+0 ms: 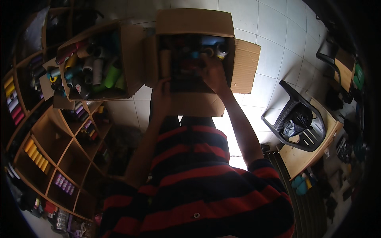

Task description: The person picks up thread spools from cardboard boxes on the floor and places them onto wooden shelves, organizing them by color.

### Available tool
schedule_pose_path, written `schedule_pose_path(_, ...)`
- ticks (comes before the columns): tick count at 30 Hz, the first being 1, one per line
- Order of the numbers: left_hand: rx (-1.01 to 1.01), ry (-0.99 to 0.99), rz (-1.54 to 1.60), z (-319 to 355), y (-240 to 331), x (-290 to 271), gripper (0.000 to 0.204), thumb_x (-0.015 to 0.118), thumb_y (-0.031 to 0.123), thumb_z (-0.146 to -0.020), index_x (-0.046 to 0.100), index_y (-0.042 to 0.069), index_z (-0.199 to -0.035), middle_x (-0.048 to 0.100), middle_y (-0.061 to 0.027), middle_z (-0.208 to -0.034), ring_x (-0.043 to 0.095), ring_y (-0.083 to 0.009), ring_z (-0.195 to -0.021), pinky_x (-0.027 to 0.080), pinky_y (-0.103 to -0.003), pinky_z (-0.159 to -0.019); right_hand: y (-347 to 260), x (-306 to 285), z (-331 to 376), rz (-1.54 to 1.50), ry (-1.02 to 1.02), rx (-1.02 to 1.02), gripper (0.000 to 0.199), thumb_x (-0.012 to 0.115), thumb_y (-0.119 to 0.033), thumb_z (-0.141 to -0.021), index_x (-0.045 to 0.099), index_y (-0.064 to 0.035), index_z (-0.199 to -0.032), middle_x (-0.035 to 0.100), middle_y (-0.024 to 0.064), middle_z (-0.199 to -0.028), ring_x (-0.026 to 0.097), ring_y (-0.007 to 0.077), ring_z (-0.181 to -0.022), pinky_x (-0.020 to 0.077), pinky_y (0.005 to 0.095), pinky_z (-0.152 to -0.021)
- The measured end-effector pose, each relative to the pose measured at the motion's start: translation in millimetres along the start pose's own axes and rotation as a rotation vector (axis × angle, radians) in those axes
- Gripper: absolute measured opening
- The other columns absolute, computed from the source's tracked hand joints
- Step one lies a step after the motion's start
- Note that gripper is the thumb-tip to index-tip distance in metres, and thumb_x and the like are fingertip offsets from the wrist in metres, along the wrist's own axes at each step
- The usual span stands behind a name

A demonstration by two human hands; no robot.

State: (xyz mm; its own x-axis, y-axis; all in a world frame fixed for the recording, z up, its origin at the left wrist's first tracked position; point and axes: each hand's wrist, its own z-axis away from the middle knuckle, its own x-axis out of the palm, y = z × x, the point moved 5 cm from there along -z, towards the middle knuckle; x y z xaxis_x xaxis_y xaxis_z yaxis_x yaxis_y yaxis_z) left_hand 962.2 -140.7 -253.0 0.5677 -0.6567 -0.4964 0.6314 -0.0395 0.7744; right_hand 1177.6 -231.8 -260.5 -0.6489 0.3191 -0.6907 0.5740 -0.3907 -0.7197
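An open cardboard box (194, 23) with dark insides stands in front of me, its flaps folded out. Thread spools lie in it, among them a pale-topped spool (221, 51) near the far right corner. My right hand (213, 73) reaches into the box from the right, fingers bent down among the spools. What its fingertips hold is lost in shadow. At the box's near left corner my left hand (162, 92) has its fingers closed over the edge, beside an upright brown piece (165, 63) inside.
A second cardboard box (133, 59), full of coloured thread cones, stands close on the left. Wooden cubbyhole shelves (59, 160) with yellow and purple spools run along the left. A dark plastic chair (283, 105) holding a black bag stands at right by a wooden tabletop (291, 160).
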Motion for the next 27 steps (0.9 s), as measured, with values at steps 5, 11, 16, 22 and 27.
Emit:
schedule_pose_path(5, -0.184, -0.117, -0.05, 7.8, -3.2, -7.7, 0.035, 0.069, 0.02, -0.085, 0.06, 0.01, -0.117, 0.065, -0.015, -0.107, 0.062, -0.0306, -0.101, 0.049, -0.038, -0.086, -2.9, -15.6, 1.8, -0.03, 0.07, 0.045, 0.04, 0.065, -0.01, -0.08, 0.054, -0.0023, -0.118, 0.059, 0.0203, -0.1, 0.058, 0.0376, -0.094, 0.0474, 0.0437, -0.08)
schedule_pose_path(11, -0.211, -0.065, 0.023, 25.2, -6.4, -33.7, 0.045, 0.071, 0.019, -0.08, 0.059, 0.009, -0.122, 0.066, -0.0145, -0.098, 0.063, -0.03, -0.095, 0.051, -0.039, -0.083, 7.2, -20.3, 36.7, 0.159, -0.082, 0.213, 0.049, 0.067, -0.011, -0.079, 0.05, -0.0049, -0.124, 0.054, 0.0189, -0.112, 0.052, 0.0379, -0.106, 0.0448, 0.0454, -0.089)
schedule_pose_path(16, 0.075, -0.011, -0.47, 30.4, 4.0, -40.4, 0.056, 0.072, 0.028, -0.076, 0.053, 0.007, -0.124, 0.064, -0.0185, -0.098, 0.06, -0.0379, -0.09, 0.05, -0.046, -0.082, 12.5, -16.0, 49.7, 0.109, -0.14, 0.23, 0.065, 0.071, -0.007, -0.074, 0.043, -0.0063, -0.132, 0.049, 0.0194, -0.121, 0.049, 0.0411, -0.11, 0.0433, 0.047, -0.092)
schedule_pose_path(22, -0.153, -0.298, -0.591, 17.4, 16.9, -28.9, 0.069, 0.072, 0.035, -0.072, 0.046, 0.001, -0.126, 0.051, -0.023, -0.125, 0.055, -0.0401, -0.106, 0.048, -0.048, -0.086, 38.8, -7.7, 60.6, 0.05, -0.074, 0.198, 0.075, 0.074, -0.003, -0.069, 0.041, -0.007, -0.136, 0.051, 0.019, -0.125, 0.048, 0.039, -0.117, 0.0419, 0.046, -0.098)
schedule_pose_path(27, -0.042, -0.34, -0.603, 19.0, -10.9, -16.3, 0.075, 0.074, 0.037, -0.07, 0.045, 0.003, -0.129, 0.05, -0.0235, -0.128, 0.054, -0.04, -0.111, 0.048, -0.047, -0.089, 32.2, -6.3, 51.7, -0.146, -0.098, 0.218, 0.068, 0.074, -0.007, -0.071, 0.044, -0.0058, -0.133, 0.052, 0.02, -0.125, 0.047, 0.0389, -0.119, 0.0408, 0.0448, -0.1)
